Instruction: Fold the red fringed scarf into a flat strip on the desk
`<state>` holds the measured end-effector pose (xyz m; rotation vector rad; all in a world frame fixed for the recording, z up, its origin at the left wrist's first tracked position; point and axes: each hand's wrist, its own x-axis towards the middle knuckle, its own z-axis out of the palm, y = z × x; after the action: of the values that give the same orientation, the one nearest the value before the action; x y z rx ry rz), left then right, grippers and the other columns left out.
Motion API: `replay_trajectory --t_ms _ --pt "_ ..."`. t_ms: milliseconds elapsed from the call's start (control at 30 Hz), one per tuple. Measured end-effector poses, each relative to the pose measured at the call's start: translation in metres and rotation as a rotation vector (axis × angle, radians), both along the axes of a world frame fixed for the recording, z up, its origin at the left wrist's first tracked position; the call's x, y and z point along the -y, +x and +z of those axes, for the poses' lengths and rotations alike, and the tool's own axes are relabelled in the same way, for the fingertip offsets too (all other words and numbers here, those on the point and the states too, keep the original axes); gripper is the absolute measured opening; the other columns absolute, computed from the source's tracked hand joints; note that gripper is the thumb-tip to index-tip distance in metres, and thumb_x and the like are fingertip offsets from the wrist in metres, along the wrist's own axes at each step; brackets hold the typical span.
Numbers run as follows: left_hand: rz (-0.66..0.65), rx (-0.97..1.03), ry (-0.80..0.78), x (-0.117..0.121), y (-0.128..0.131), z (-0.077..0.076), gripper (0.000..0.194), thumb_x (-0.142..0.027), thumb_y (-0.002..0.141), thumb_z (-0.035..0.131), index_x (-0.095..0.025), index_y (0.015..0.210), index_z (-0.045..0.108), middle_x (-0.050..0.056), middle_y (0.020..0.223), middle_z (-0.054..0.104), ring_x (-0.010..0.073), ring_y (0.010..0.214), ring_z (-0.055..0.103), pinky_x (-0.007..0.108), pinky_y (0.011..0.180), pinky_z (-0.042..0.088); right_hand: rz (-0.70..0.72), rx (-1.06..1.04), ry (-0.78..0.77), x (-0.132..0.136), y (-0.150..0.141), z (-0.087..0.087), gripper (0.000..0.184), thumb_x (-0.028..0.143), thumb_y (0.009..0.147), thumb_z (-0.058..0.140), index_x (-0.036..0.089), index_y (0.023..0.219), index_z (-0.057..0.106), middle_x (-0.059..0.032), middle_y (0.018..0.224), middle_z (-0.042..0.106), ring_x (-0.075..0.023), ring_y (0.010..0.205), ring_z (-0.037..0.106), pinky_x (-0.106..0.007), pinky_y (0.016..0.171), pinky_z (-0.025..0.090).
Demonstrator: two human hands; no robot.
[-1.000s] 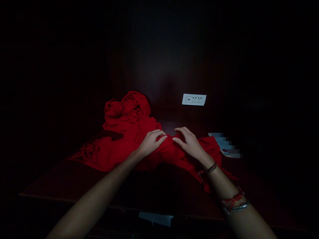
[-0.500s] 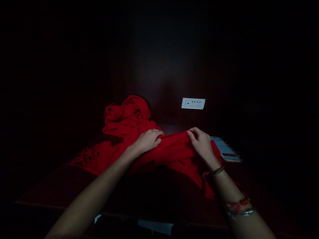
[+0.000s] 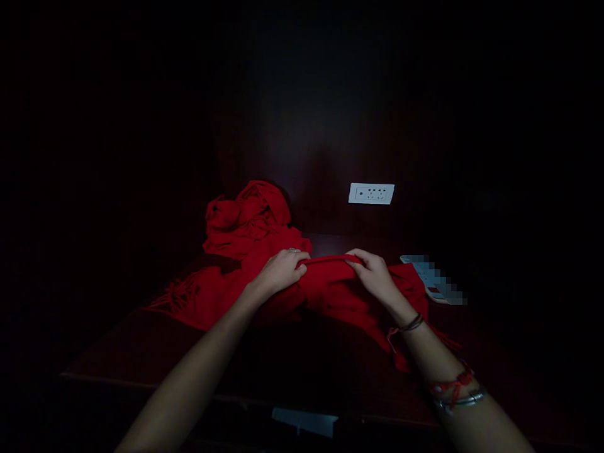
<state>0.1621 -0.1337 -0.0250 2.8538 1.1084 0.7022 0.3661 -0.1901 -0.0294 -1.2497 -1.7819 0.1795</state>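
A red fringed scarf (image 3: pixel 330 283) lies spread and creased over the dark table, its fringe showing at the left end and also at the lower right. My left hand (image 3: pixel 283 270), with a ring on one finger, grips the scarf's far edge near the middle. Further right, my right hand (image 3: pixel 372 274) pinches the same edge between thumb and fingers. Between the two hands the edge runs nearly straight, as a narrow rolled or folded strip. Behind my left hand, more red cloth (image 3: pixel 250 214) sits in a bunched heap.
A phone (image 3: pixel 431 280), partly blurred out, lies right of the scarf. On the dark back wall is a white socket plate (image 3: pixel 371 194). The table's front edge (image 3: pixel 108 379) runs below my forearms, with a pale sheet-like thing (image 3: pixel 306 421) beneath it. Surroundings are very dark.
My right hand has shifted slightly left, closer to my left hand. The edge between them now looks narrower and more rolled or folded. The whole view has shifted a little.
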Motion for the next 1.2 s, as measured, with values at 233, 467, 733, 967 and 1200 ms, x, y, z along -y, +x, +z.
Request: replay_trajectory --t_ms 233,467,733,967,1200 --pt "0.082 -0.181 -0.018 -0.005 -0.026 0.019 0.026 -0.017 0.066 0.047 -0.019 0.089 0.059 0.006 0.090 0.060 0.0205 0.084 0.054 0.027 0.073 0.040 0.263 -0.113 -0.197 0.001 0.018 0.026 0.026 0.033 0.073 0.049 0.017 0.092 0.056 -0.0033 0.087 0.061 -0.0143 0.077 0.056 -0.025 0.066 0.043" --pt "-0.186 -0.131 -0.066 -0.018 -0.004 0.077 0.016 -0.018 0.068 0.044 -0.017 0.070 0.060 0.001 0.074 0.058 0.0136 0.072 0.052 0.022 0.068 0.037 0.184 0.322 -0.125 -0.021 0.017 0.100 0.021 0.032 0.073 0.049 0.017 0.067 0.062 -0.0001 0.065 0.062 -0.0126 0.062 0.054 -0.024 0.059 0.040" --pt "-0.191 -0.176 -0.061 -0.023 0.026 0.177 0.014 -0.016 0.058 0.053 -0.017 0.068 0.061 -0.002 0.061 0.058 0.0120 0.057 0.050 0.021 0.057 0.035 -0.330 0.229 0.543 -0.006 0.053 0.195 0.026 0.036 0.078 0.044 0.016 0.074 0.061 -0.0028 0.068 0.061 -0.0135 0.063 0.053 -0.026 0.059 0.038" --pt "0.094 -0.486 -0.224 -0.009 0.034 0.063 0.013 -0.006 0.054 0.050 -0.016 0.048 0.054 0.000 0.042 0.049 0.0154 0.047 0.049 0.026 0.052 0.037 -0.060 0.497 -0.174 0.001 0.059 0.046 0.019 0.025 0.076 0.045 0.019 0.071 0.062 -0.0010 0.069 0.063 -0.0144 0.065 0.057 -0.023 0.060 0.040" --pt "-0.129 -0.175 -0.231 0.000 0.043 0.009 0.004 -0.014 0.062 0.052 -0.017 0.064 0.052 0.001 0.067 0.054 0.0142 0.066 0.050 0.022 0.058 0.038 -0.186 0.338 -0.070 -0.015 0.033 0.009 0.018 0.014 0.075 0.044 0.014 0.087 0.058 -0.0054 0.078 0.062 -0.0137 0.071 0.056 -0.025 0.067 0.041"
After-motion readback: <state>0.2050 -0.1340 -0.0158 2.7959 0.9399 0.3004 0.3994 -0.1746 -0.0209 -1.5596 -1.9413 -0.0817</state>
